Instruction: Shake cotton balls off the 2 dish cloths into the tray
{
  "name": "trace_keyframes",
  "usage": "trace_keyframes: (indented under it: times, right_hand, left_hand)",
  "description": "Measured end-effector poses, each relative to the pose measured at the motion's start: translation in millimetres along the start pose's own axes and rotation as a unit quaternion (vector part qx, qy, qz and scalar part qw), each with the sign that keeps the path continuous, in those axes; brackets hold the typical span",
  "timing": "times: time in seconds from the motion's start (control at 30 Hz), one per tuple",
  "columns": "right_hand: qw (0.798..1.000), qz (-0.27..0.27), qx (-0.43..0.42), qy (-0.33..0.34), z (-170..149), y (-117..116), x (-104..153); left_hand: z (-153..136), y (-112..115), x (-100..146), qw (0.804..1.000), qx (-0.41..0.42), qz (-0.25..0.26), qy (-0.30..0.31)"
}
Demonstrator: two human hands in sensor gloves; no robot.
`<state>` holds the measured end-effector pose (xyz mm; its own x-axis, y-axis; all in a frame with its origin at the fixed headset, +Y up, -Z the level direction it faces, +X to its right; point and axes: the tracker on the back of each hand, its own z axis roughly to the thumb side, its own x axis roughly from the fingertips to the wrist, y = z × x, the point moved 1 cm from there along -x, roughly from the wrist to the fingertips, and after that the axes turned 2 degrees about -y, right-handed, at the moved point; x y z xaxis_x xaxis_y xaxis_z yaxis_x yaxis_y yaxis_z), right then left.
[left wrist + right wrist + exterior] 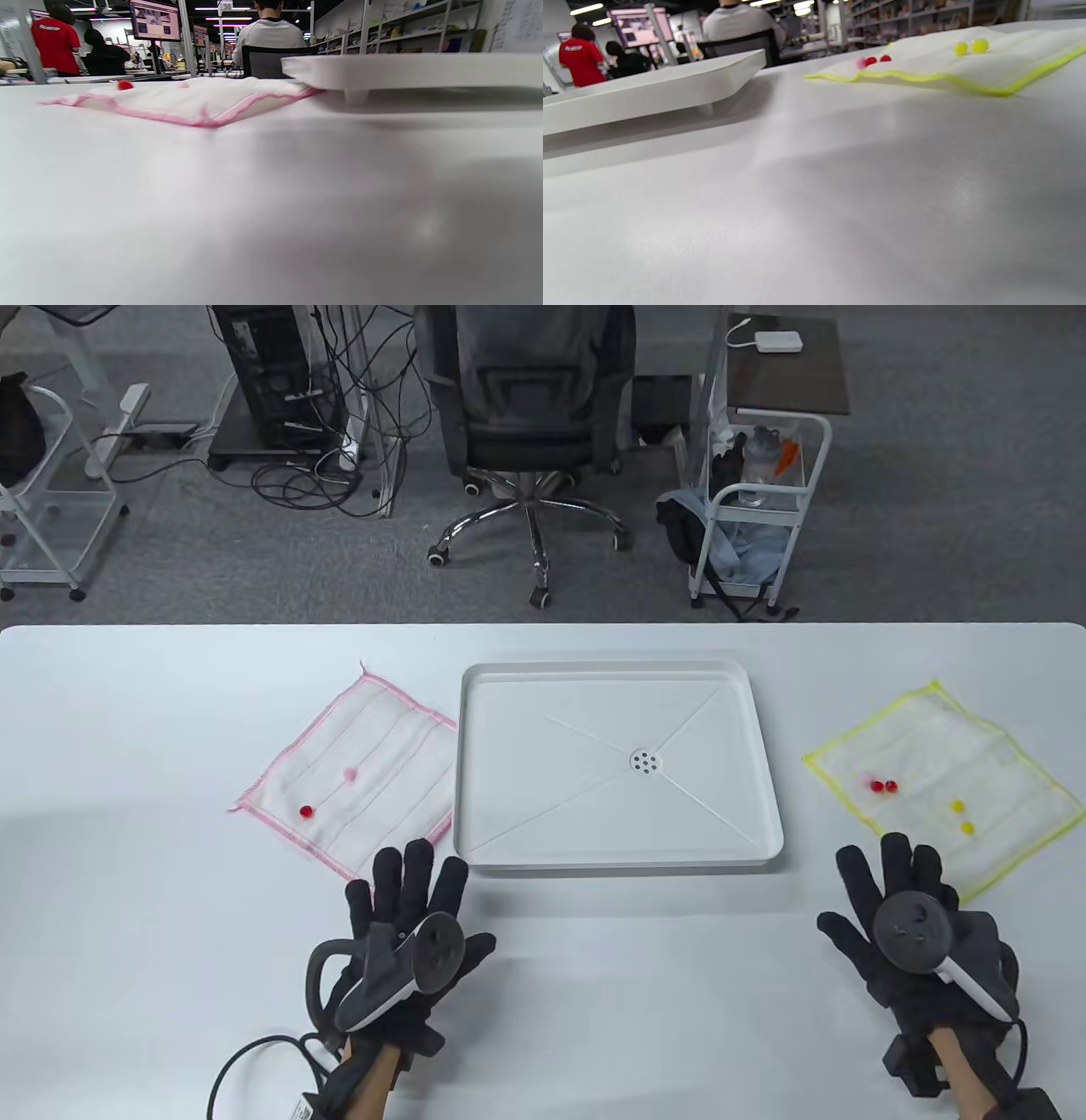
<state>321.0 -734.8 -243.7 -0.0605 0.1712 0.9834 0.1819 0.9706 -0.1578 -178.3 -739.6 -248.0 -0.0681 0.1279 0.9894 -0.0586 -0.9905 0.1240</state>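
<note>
Nothing is done: cotton balls sit on the pink-edged cloth (361, 772) and yellow-edged cloth (942, 776); the white plastic tray (509, 861) holds none; left hand (407, 937) and right hand (912, 929) lie spread, holding nothing.

Grey carpet — black office chair (530, 432), white trolleys (759, 509) behind.

A tray (618, 861) lies between two dish cloths (365, 776).

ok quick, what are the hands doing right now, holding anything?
Left hand: open, fingers spread flat on the table, holding nothing.
Right hand: open, fingers straight, holding nothing.
</note>
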Motion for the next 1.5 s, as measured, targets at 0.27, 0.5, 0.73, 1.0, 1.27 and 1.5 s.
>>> trace_keyframes:
  times: [0.27,0.5,0.73,1.0,1.27,1.5]
  right_hand:
    - [0.999,-0.022,0.047,0.002,5.2,-7.7,5.6]
    - [0.999,-0.009,0.044,-0.014,-5.1,-12.9,2.3]
    - [0.997,-0.009,0.069,-0.013,-5.6,-17.3,0.4]
    - [0.997,-0.011,0.069,-0.025,-12.0,-18.5,-2.2]
    - [0.997,-0.034,0.068,-0.009,-11.3,-20.6,-3.3]
    - [0.996,-0.07,0.046,-0.027,-7.0,-14.0,-4.3]
  left_hand:
    - [11.9,2.5,1.2,0.999,-0.029,0.004,0.017]
    - [11.1,3.5,1.2,0.999,-0.025,0.001,0.02]
    - [13.6,3.1,2.2,0.999,-0.029,0.006,0.025]
    - [11.5,3.2,3.8,0.999,-0.027,0.006,0.024]
    - [16.8,4.1,6.1,0.999,-0.034,0.01,0.039]
    - [16.4,3.6,6.4,0.999,-0.023,0.008,0.048]
